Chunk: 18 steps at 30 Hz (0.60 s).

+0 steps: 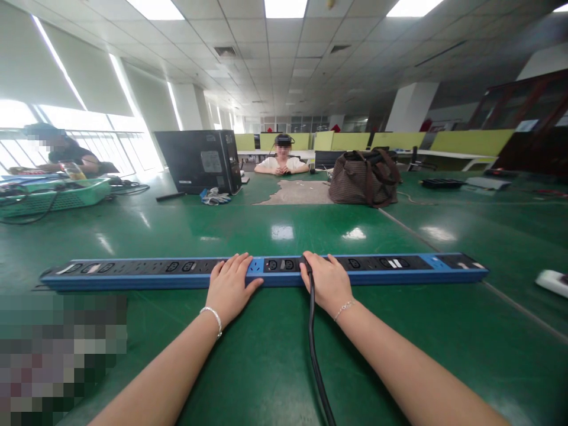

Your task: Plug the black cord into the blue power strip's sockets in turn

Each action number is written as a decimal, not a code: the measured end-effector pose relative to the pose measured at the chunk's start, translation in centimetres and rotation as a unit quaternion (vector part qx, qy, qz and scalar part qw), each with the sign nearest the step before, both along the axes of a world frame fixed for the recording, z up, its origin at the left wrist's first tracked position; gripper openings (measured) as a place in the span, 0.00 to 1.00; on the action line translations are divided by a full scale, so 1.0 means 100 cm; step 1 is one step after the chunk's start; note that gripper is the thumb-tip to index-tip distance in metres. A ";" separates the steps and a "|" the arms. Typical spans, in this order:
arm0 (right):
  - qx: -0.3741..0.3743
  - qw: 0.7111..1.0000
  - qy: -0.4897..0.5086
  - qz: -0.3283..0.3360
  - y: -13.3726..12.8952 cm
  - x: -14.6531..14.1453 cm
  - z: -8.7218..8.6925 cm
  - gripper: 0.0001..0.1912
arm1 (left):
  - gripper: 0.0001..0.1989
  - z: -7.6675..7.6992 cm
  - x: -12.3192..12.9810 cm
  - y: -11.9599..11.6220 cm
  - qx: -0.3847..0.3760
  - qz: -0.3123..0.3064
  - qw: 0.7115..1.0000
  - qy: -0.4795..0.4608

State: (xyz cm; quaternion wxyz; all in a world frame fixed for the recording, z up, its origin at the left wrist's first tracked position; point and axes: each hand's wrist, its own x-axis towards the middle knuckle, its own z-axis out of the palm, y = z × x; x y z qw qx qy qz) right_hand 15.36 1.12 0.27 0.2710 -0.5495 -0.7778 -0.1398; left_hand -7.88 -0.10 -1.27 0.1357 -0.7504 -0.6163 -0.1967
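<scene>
Power strip point(281, 273): mid-counter point(266, 367), lying crosswise; long straight bar, black socket face, blue metal-looking sides. Likely stiff, hefty; take by both side walls.
Left grip point(228, 290): fingers spread, resting on top.
Right grip point(331, 281): closed round plug point(307, 264) at socket face.
Cable point(315, 349): black, round, probably bendy; hold plug body.

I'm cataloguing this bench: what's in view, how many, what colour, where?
table: one, green, foreground
power strip: one, blue and black, across table
cable: one, black, leading toward viewer
computer tower: one, black, beyond strip, left
gloves: count unclear, blue and white, beside tower
basket: one, green, left edge
bag: one, brown, beyond strip, right
object: one, white, right edge
people: two, dark and white tops, left and opposite
partitions: several, yellowish, background
lights: several, white, ceiling
left hand: one, bare, on strip
right hand: one, bare, at strip, holding cable
</scene>
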 end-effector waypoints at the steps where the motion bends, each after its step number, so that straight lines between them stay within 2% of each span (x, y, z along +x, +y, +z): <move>1: 0.007 1.000 -0.001 0.005 0.000 0.000 -0.001 0.17 | 0.25 0.000 0.000 0.000 -0.001 0.000 1.000 0.000; 11: 0.025 0.998 0.062 0.014 0.003 0.000 -0.013 0.16 | 0.26 0.001 0.000 0.000 -0.009 0.002 1.000 0.003; 18: 0.055 0.993 0.082 0.058 0.010 0.005 -0.018 0.14 | 0.26 0.000 -0.001 0.000 -0.004 0.002 1.000 0.003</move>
